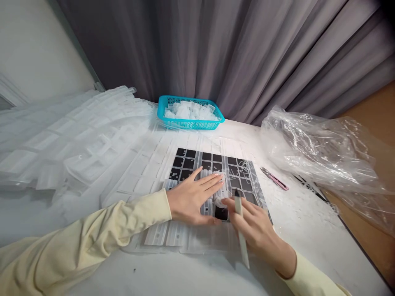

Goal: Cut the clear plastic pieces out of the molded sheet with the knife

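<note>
My left hand (194,197) lies flat with its fingers spread on a translucent plastic sheet (160,235) divided into rectangular pockets. Beneath part of the sheet is a dark board (187,153), its black squares showing through. Just right of it, my right hand (257,228) is closed around a slim whitish pen-like tool (242,244) with a dark tip that points away from me. The fingertips of that hand also touch a small crumpled whitish piece (218,200) beside my left fingers; whether they pinch it, I cannot tell.
A blue basket (191,124) of translucent plastic pieces stands at the back. Translucent pocketed sheets (74,135) are heaped on the left. Pink-handled snips (274,179) lie to the right, near a large clear plastic bag (321,148). Plastic scraps (322,205) dot the white table (173,273).
</note>
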Tool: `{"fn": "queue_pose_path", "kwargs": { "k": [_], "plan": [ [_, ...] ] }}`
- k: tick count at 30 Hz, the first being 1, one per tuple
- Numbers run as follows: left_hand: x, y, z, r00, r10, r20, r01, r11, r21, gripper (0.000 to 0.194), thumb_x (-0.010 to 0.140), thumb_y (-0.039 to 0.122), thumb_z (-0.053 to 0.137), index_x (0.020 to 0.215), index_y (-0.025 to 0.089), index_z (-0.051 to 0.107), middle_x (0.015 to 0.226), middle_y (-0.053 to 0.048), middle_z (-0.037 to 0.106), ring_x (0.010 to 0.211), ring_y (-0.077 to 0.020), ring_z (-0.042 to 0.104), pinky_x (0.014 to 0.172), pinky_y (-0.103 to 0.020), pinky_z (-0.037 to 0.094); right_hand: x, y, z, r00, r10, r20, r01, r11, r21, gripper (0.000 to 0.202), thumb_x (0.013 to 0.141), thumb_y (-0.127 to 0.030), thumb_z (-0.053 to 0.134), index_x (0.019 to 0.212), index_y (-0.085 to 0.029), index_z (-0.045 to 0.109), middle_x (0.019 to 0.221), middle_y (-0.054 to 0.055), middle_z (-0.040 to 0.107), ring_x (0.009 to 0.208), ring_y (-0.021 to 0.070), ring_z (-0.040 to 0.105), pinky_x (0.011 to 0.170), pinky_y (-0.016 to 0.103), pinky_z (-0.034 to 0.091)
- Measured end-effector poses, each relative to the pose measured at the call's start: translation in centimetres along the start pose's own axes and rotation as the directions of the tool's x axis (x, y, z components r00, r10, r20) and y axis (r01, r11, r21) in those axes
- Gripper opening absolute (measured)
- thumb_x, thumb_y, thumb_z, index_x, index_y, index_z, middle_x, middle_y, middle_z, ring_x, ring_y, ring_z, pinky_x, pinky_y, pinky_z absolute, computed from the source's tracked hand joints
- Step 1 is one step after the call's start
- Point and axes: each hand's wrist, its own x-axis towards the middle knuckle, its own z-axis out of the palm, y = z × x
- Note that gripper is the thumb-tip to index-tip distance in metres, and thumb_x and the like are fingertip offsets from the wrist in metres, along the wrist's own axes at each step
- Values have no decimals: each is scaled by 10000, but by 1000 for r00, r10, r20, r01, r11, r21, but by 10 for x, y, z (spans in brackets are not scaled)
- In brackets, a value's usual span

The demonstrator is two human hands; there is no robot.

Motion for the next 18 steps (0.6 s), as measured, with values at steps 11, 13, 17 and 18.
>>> {"fn": "queue_pose_path", "kwargs": {
  "k": [11, 13, 17, 18],
  "plan": [
    [8, 6, -15, 978, -112, 173, 123, 991, -52, 623, 874, 373, 384, 1411, 155, 155, 1487, -89, 72, 1382, -220, 70, 1056, -598, -51, 16, -4, 8, 972, -225, 63, 232, 903, -362, 165, 871, -83, 435, 738, -154, 503, 831, 84, 624, 701, 175, 539, 549, 279, 354],
    [9, 5, -14, 981, -113, 160, 127, 989, -79, 663, 854, 442, 420, 1408, 173, 173, 1486, -91, 85, 1379, -234, 88, 1054, -600, -64, 15, -2, 7, 985, -171, 28, 171, 932, -320, 181, 871, -84, 447, 710, -162, 476, 841, 78, 629, 643, 149, 513, 525, 265, 320],
    [11, 8, -6, 988, -149, 44, 152, 984, -88, 574, 873, 399, 395, 1386, 192, 243, 1474, -80, 178, 1363, -227, 176, 1047, -607, -98, 15, -1, 7, 996, -93, -15, 87, 972, -219, 170, 851, -50, 459, 728, -164, 480, 861, 75, 640, 655, 147, 511, 537, 262, 326],
    [11, 9, -3, 987, -162, 17, 163, 983, -79, 558, 872, 371, 392, 1382, 192, 253, 1471, -75, 197, 1360, -227, 189, 1042, -613, -104, 14, -1, 8, 996, -90, -18, 84, 974, -211, 172, 842, -41, 462, 726, -166, 483, 859, 74, 644, 656, 150, 507, 539, 265, 328]
  ]
}}
